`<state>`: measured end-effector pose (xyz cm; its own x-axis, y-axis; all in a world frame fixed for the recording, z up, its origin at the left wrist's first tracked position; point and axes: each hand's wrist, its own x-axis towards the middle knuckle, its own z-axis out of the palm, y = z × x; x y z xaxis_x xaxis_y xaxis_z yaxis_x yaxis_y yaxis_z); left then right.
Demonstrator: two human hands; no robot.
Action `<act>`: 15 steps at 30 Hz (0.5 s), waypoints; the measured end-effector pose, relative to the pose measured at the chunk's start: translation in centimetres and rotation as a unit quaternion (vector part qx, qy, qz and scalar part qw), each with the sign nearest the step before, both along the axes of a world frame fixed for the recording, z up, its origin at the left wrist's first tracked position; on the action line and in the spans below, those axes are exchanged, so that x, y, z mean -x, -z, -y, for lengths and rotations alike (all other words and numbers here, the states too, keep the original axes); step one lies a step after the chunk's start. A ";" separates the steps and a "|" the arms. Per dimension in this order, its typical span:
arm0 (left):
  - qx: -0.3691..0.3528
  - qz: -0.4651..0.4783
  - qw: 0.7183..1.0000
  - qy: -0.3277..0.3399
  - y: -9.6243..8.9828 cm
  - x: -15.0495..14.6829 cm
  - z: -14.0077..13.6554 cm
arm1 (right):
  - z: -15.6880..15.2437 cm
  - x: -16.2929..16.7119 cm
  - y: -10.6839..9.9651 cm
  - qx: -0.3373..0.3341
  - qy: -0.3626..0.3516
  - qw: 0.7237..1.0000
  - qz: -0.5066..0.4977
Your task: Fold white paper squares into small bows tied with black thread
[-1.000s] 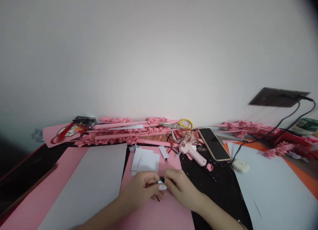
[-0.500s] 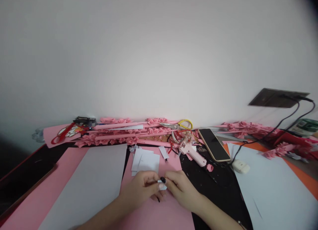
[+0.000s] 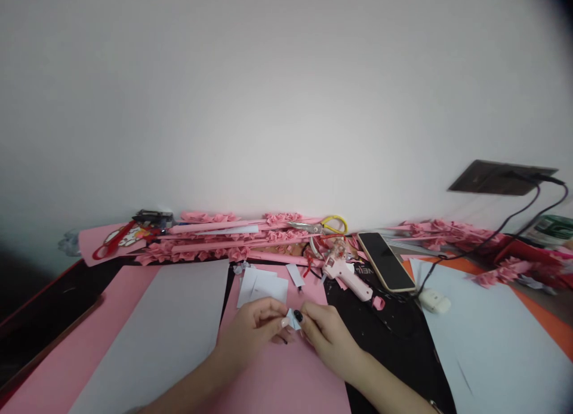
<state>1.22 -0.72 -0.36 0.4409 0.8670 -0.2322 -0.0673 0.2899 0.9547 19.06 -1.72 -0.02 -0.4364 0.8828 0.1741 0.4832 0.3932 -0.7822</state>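
A small folded piece of white paper (image 3: 293,320) is held between my two hands, above a pink sheet (image 3: 286,384). My left hand (image 3: 255,327) pinches its left side between thumb and fingers. On the other side my right hand (image 3: 329,336) grips it, the dark thumbnail lying over the paper's upper edge. Just beyond my left hand lie several loose white paper squares (image 3: 264,286). A small white strip (image 3: 295,275) rests beside them. The fingers partly hide the folded piece.
A pink glue gun (image 3: 347,275) and a phone (image 3: 387,262) lie to the right. Yellow-handled scissors (image 3: 333,224) rest among pink paper flower stems (image 3: 242,243) along the wall. White sheets (image 3: 165,324) lie on both sides. A white charging case (image 3: 434,300) sits right, near black cables (image 3: 521,208).
Both hands have risen slightly, away from me. The folded paper has turned between the fingers and now shows a more pointed shape with visible creases.
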 end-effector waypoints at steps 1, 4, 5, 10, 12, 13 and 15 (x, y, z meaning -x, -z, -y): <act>-0.003 -0.003 1.000 -0.008 0.0 0.0 -0.1 | 0.0 0.0 0.0 0.001 -0.002 1.000 0.004; -0.013 -0.008 1.000 -0.025 0.2 0.1 -0.2 | 0.0 0.0 -0.2 0.000 -0.016 1.000 0.015; -0.015 -0.010 0.999 -0.029 0.2 0.1 -0.2 | 0.1 0.0 -0.3 -0.001 -0.021 1.000 0.019; -0.036 -0.058 0.997 -0.036 0.2 0.1 0.0 | 0.1 0.0 -0.4 -0.022 -0.031 0.999 0.037; -0.060 -0.079 0.995 -0.031 -0.1 0.1 0.2 | 0.2 0.1 -0.5 -0.035 -0.031 0.998 0.046; -0.074 -0.087 0.993 -0.028 -0.2 0.1 0.2 | 0.2 0.1 -0.5 -0.039 -0.032 0.997 0.050; -0.102 -0.104 0.989 -0.022 -0.4 0.1 0.3 | 0.3 0.1 -0.6 -0.044 -0.035 0.997 0.060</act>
<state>1.17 -1.01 0.08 0.3637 0.9221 -0.1318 0.1278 0.0908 0.9876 18.96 -2.03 0.54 -0.5187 0.8329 0.1929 0.5406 0.4943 -0.6808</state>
